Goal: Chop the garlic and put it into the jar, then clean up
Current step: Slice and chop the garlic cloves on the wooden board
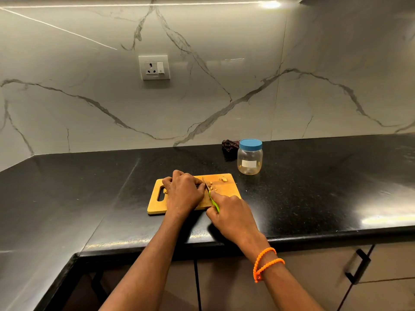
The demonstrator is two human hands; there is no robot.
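On a rectangular wooden cutting board [157, 206] on the black stone counter [89, 187], the left hand [183, 193] curls over garlic it largely hides, while the right hand [231, 213] grips one green-handled knife [213, 202], its blade half covered. A few garlic pieces [223, 179] lie loose; one lidded clear plastic jar [249, 157] stands near the board's far right corner, partly masking a dark cloth [229, 145].

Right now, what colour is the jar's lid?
Blue lid on the jar, head view.
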